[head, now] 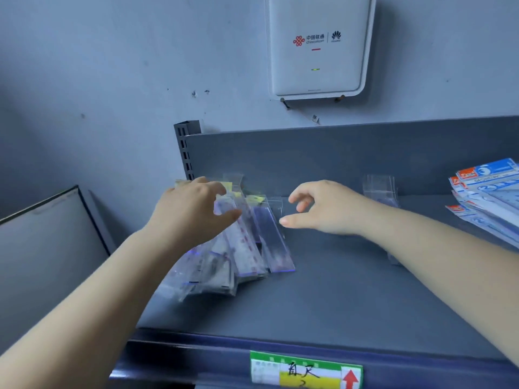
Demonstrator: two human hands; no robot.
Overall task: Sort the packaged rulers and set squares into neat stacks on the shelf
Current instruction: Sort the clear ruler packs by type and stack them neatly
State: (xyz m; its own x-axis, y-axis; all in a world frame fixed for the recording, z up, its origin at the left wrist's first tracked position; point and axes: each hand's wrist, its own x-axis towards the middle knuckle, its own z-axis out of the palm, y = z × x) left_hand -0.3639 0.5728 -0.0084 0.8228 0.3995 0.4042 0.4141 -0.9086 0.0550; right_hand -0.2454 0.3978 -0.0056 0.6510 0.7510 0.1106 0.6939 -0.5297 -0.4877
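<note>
A loose pile of clear packaged rulers (241,254) lies at the left end of the grey shelf (337,290). My left hand (193,211) reaches over the pile's far end, fingers spread and relaxed, holding nothing. My right hand (320,206) hovers just right of the pile with its fingers loosely curled, empty. A single clear ruler pack (273,242) lies at the pile's right edge, below my right thumb. Blue and orange set square packs (488,197) are fanned out at the shelf's far right. Another clear pack (379,189) leans against the back panel.
A slotted shelf upright (186,147) stands behind the pile. A white wall-mounted box (317,46) hangs above the shelf. A green and yellow price label (306,372) sits on the shelf's front lip. A grey framed panel (47,248) stands to the left.
</note>
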